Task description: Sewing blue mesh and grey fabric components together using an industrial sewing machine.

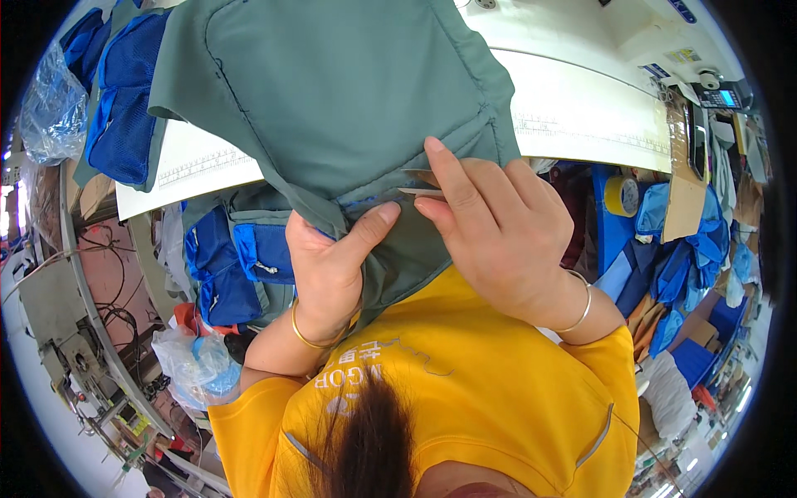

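By green fabric [357, 91], snips [421, 192] (right hand [506, 228])

Grn cloth [349, 91] looks matt, plast. bag [51, 112] glossy.

The broad, flat fabric panel [357, 91] is a muted grey-green with darker stitch lines, and the mesh-fronted fabric pocket [124, 100] is deep royal blue. The short-sleeved, orange-yellow shirt [506, 373] bears white print and grey strips; the thin, round bangles [588, 300] are gold-coloured, the long ruled work surface [581, 91] white with dark tick marks.
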A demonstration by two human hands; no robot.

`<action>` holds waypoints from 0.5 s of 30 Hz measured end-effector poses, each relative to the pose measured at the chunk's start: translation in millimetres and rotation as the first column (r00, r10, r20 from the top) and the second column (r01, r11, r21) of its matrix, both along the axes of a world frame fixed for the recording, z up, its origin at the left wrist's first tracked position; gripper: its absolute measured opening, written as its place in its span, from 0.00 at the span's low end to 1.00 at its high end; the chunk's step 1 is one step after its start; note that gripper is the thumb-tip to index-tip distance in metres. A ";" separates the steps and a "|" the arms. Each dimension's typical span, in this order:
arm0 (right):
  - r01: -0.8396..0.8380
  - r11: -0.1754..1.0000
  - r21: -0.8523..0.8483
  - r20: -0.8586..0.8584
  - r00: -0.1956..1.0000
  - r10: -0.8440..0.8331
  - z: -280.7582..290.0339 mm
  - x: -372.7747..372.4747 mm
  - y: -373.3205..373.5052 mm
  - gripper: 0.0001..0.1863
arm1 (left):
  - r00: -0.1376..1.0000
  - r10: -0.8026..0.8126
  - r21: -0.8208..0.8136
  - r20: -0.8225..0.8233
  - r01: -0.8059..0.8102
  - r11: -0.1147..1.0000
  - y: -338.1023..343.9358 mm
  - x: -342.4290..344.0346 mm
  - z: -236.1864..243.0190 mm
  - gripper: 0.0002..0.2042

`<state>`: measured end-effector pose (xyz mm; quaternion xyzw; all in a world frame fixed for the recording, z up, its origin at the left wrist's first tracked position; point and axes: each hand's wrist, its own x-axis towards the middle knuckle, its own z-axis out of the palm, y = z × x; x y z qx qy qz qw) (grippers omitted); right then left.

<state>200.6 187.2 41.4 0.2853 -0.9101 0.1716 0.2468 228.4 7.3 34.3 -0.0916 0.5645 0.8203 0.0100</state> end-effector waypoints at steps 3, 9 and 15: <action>0.023 1.000 0.005 -0.012 1.000 -0.023 -0.1 1.8 -2.7 0.26 | 1.000 0.009 0.010 0.022 -0.009 1.000 0.1 0.5 1.2 0.18; 0.035 0.999 -0.028 0.022 0.999 -0.034 -1.4 4.3 -5.5 0.25 | 0.999 0.011 0.082 0.046 -0.014 0.997 -0.3 1.4 1.7 0.18; 0.049 0.998 -0.030 -0.011 0.999 -0.050 -3.5 5.4 -6.6 0.25 | 0.997 0.009 0.085 0.075 -0.016 0.996 1.4 1.1 1.5 0.18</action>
